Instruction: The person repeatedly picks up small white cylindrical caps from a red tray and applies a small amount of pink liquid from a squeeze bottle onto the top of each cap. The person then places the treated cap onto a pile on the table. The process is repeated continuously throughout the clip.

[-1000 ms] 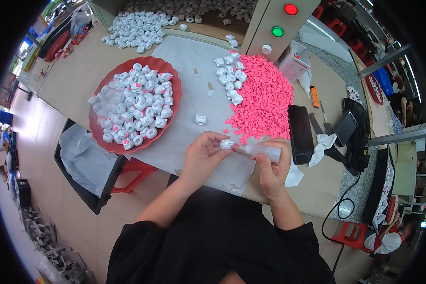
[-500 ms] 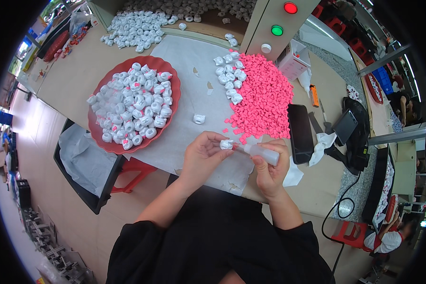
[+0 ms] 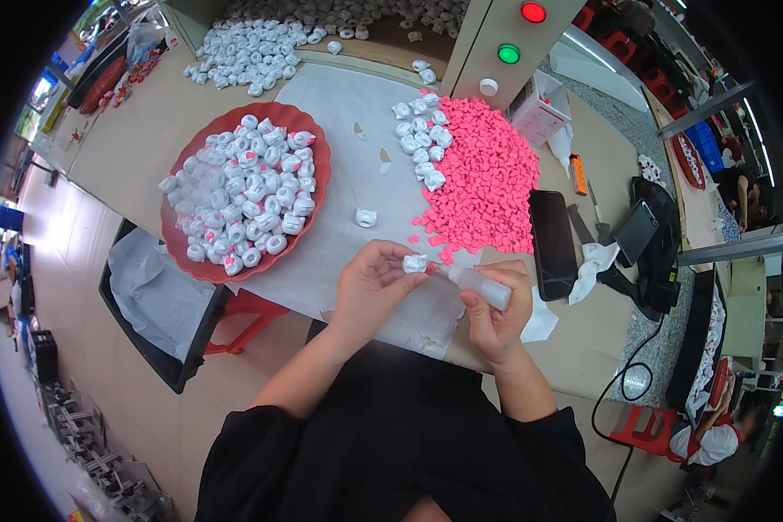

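small white piece (image 3: 415, 263), near the centre of the frame, is pinched between the thumb and fingers of the left hand (image 3: 370, 287), whose forearm slants up from the lower left of centre, its fingers pointing to the right. just right of centre, the right hand (image 3: 502, 317) is wrapped around a translucent bottle (image 3: 485, 289), the thumb pressed along it, the bottle tilted so its nozzle end points up and left at the piece; whether the tip touches is too small to tell. the right forearm rises from the lower right of centre. both hands sit close together over the near part of the table (image 3: 578, 344). above them, a strip of white sheet (image 3: 352, 178) lies between the red scalloped bowl (image 3: 323, 170) at centre left and the pink pile (image 3: 483, 178) at upper right of centre, with one loose white piece (image 3: 365, 218) on it. the pile's lower edge is near the hands, and a dark phone (image 3: 552, 248) lies farther right. the bowl's lower rim crosses the table's edge.
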